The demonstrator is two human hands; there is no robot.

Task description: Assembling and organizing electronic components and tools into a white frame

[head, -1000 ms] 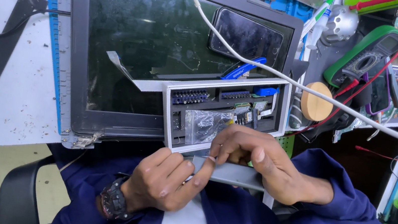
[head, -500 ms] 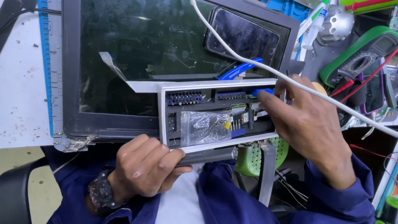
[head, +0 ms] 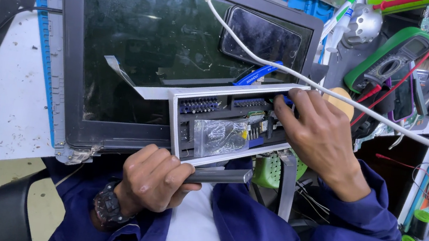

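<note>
Left hand (head: 155, 178) gripping grey handle (head: 218, 175), clear plastic bag (head: 220, 136) in white case (head: 225, 119)

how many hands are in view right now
2. The left hand is low at centre, gripping a dark grey handle below the open white bit case. The right hand reaches into the case's right end. No other person's hands show.

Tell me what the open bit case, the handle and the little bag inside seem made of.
Bit case: likely matte white plastic, thin moulded walls.
Handle in the left hand: probably grey metal, dull sheen.
Bag: clear plastic film, crinkled, glinting.
</note>
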